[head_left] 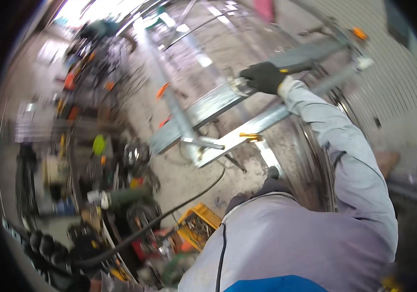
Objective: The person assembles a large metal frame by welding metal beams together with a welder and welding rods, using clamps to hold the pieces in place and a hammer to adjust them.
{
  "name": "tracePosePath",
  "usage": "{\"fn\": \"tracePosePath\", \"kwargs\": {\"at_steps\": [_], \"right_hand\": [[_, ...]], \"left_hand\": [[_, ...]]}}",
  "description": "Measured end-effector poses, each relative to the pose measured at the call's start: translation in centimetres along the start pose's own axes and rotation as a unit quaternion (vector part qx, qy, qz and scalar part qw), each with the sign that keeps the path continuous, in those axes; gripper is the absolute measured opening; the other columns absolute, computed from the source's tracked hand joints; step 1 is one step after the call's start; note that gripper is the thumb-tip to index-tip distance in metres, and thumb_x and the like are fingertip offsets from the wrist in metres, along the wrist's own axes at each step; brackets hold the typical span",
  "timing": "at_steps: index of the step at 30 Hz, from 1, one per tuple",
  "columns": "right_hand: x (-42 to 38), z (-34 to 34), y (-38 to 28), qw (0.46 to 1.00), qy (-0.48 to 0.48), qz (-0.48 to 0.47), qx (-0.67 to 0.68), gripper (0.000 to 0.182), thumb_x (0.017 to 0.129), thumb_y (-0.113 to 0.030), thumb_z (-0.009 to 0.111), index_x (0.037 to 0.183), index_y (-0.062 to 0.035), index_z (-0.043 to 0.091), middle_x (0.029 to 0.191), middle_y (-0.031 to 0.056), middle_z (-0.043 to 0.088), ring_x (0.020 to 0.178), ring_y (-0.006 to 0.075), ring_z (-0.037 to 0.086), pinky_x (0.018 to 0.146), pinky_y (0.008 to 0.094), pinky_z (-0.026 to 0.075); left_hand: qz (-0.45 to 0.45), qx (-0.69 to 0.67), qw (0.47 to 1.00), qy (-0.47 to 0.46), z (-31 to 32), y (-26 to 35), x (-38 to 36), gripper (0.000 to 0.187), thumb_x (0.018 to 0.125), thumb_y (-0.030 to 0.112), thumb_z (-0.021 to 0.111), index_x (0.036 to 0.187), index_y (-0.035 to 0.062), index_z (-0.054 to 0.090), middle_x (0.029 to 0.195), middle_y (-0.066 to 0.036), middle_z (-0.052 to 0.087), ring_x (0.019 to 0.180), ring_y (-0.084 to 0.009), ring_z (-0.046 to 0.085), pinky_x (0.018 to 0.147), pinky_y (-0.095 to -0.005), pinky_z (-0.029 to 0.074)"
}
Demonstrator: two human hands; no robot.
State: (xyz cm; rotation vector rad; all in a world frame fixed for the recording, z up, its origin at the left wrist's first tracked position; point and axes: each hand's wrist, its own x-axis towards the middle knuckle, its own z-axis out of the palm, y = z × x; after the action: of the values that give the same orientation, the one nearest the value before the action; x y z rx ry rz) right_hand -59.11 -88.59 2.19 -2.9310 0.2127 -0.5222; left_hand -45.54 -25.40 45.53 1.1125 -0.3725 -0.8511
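My right hand (263,78), in a dark glove, is closed on a dark, long-bodied tool (300,67) with a yellow mark. A silvery part shows just past the fingers; blur hides the tool's exact kind. Both are over a galvanized steel beam (218,103), part of a welded-looking frame. At the lower left edge, my left hand (48,248), also dark-gloved, has its fingers curled round a thick black cable (155,221). That cable runs up toward the frame's near corner. A second steel beam (262,121) lies nearer me, with an orange-yellow clamp-like piece (250,136) on it.
Tools and parts clutter the left side, with a green cylinder (128,195) and a yellow crate (199,219) of metal pieces. Orange pieces (162,90) sit along the frame. Long metal lengths (310,151) lie to the right beside a ribbed panel (393,78).
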Motion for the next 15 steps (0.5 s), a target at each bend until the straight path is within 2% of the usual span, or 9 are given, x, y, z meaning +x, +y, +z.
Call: {"fn": "tracePosePath", "kwargs": {"at_steps": [2, 5, 8, 9, 10, 12, 13, 14, 15], "right_hand": [[1.5, 1.1, -0.2, 0.999, -0.036, -0.011, 0.018, 0.034, 0.089, -0.031, 0.066, 0.121, -0.0186, 0.069, 0.101, 0.0126, 0.071, 0.095, 0.0342, 0.07, 0.082, 0.0476, 0.054], [2.7, 2.7, -0.1, 0.995, -0.097, -0.012, 0.009, 0.037, 0.091, -0.032, 0.066, 0.126, -0.0186, 0.067, 0.105, 0.0127, 0.071, 0.098, 0.0343, 0.069, 0.085, 0.047, 0.053], [3.3, 2.9, -0.5, 0.991, -0.129, -0.021, -0.014, 0.033, 0.092, -0.031, 0.066, 0.122, -0.0181, 0.068, 0.102, 0.0139, 0.069, 0.096, 0.0361, 0.068, 0.083, 0.0486, 0.053], [3.4, 3.3, -0.4, 0.992, -0.117, -0.035, -0.029, 0.033, 0.092, -0.031, 0.067, 0.122, -0.017, 0.068, 0.098, 0.0138, 0.067, 0.091, 0.0364, 0.067, 0.08, 0.049, 0.052], [3.5, 3.7, -0.3, 0.992, -0.103, -0.05, -0.044, 0.034, 0.091, -0.031, 0.068, 0.121, -0.0159, 0.069, 0.093, 0.0138, 0.065, 0.087, 0.0367, 0.066, 0.077, 0.0494, 0.051], [3.8, 2.8, -1.5, 0.99, -0.099, -0.053, -0.09, 0.027, 0.087, -0.029, 0.071, 0.111, -0.0174, 0.069, 0.095, 0.0125, 0.064, 0.093, 0.0352, 0.065, 0.078, 0.049, 0.05], [3.9, 2.7, -1.9, 0.99, -0.092, -0.05, -0.096, 0.024, 0.086, -0.03, 0.07, 0.107, -0.0176, 0.07, 0.097, 0.0126, 0.064, 0.095, 0.0354, 0.065, 0.08, 0.0496, 0.05], [4.0, 2.5, -2.1, 0.99, -0.089, -0.047, -0.098, 0.023, 0.085, -0.032, 0.069, 0.103, -0.0177, 0.07, 0.099, 0.0128, 0.064, 0.096, 0.0355, 0.065, 0.082, 0.0501, 0.05], [4.0, 2.6, -2.1, 0.99, -0.108, -0.023, -0.091, 0.023, 0.085, -0.031, 0.068, 0.104, -0.0185, 0.07, 0.1, 0.0131, 0.064, 0.097, 0.0353, 0.065, 0.083, 0.0501, 0.05]], "left_hand": [[0.05, -0.009, 0.997, 0.054, -1.1, -0.5, -3.1, 0.019, 0.108, 0.028, 0.048, 0.097, 0.0163, 0.037, 0.086, 0.003, 0.033, 0.073, -0.0123, 0.031, 0.068, -0.0307, 0.033], [0.122, -0.138, 0.982, 0.035, -0.9, -3.8, -6.8, 0.02, 0.109, 0.029, 0.048, 0.097, 0.0159, 0.039, 0.085, 0.003, 0.032, 0.071, -0.0107, 0.028, 0.064, -0.0293, 0.03], [0.141, -0.085, 0.977, 0.138, -1.0, -4.7, -10.6, 0.02, 0.109, 0.029, 0.047, 0.097, 0.0148, 0.041, 0.085, 0.002, 0.033, 0.072, -0.0106, 0.03, 0.063, -0.03, 0.032], [0.104, -0.073, 0.982, 0.142, -1.7, -4.6, -11.7, 0.022, 0.11, 0.032, 0.047, 0.1, 0.0118, 0.046, 0.086, 0.001, 0.035, 0.073, -0.0112, 0.033, 0.062, -0.0314, 0.033], [0.112, -0.078, 0.98, 0.145, -2.8, -4.8, -12.7, 0.022, 0.11, 0.032, 0.047, 0.1, 0.0118, 0.046, 0.086, 0.001, 0.035, 0.073, -0.0112, 0.033, 0.062, -0.0314, 0.033], [0.17, -0.099, 0.967, 0.165, -5.3, -5.2, -15.2, 0.028, 0.11, 0.036, 0.046, 0.107, 0.0081, 0.051, 0.09, -0.002, 0.04, 0.078, -0.0141, 0.039, 0.067, -0.0336, 0.039], [0.16, -0.096, 0.963, 0.194, -5.2, -5.2, -15.8, 0.035, 0.111, 0.038, 0.045, 0.118, 0.0055, 0.054, 0.095, -0.005, 0.044, 0.084, -0.0187, 0.044, 0.078, -0.0374, 0.045], [0.148, -0.125, 0.977, 0.093, -5.6, -5.8, -16.2, 0.044, 0.111, 0.042, 0.041, 0.129, 0.0043, 0.053, 0.116, -0.013, 0.054, 0.103, -0.0277, 0.055, 0.097, -0.0462, 0.047], [0.148, -0.105, 0.979, 0.096, -6.8, -5.3, -17.7, 0.047, 0.111, 0.044, 0.039, 0.133, 0.0044, 0.052, 0.127, -0.017, 0.053, 0.113, -0.0323, 0.054, 0.102, -0.0507, 0.045]]}}
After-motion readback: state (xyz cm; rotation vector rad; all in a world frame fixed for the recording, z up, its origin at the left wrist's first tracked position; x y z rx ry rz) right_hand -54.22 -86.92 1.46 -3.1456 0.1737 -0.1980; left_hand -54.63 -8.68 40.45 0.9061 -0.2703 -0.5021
